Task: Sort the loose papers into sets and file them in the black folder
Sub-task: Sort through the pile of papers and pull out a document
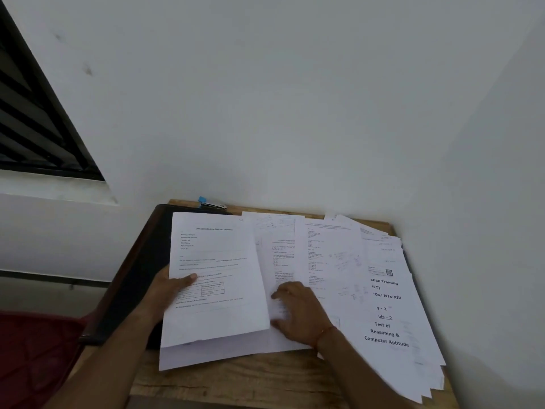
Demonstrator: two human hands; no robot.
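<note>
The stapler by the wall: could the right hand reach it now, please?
Probably yes: the stapler lies uncovered at the far edge of the table, and the right hand holds nothing, merely resting on the spread papers.

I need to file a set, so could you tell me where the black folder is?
In the head view, the folder lies at the left edge of the desk, partly under the sheets held by the left hand.

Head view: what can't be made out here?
All head view.
Black folder: mostly under the papers; open or closed unclear.
Left hand: fingers hidden beneath the form sheet it holds.
Form sheet's small print: blurred.
Booklet cover: title's left part covered by the papers.
Stapler: too small for detail.
</note>
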